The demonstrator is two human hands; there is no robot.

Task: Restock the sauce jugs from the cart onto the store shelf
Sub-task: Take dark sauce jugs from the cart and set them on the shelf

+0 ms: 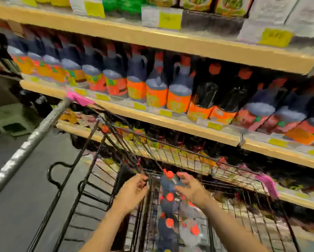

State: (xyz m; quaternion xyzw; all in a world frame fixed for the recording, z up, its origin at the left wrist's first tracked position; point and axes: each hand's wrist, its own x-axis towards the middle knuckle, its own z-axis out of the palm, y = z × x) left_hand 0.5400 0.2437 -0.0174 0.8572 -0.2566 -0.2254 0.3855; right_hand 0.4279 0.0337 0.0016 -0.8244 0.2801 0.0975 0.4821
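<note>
Both forearms reach into the cart (225, 171); my left hand (134, 190) and right hand (192, 188) hover, fingers spread, empty, flanking the top sauce jug (169, 184). Red-capped jugs lie piled loosely, so I judge a one-sided grab could tip neighbours.

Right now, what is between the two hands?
In the head view, a red-capped sauce jug in the cart lies between left hand and right hand.
</note>
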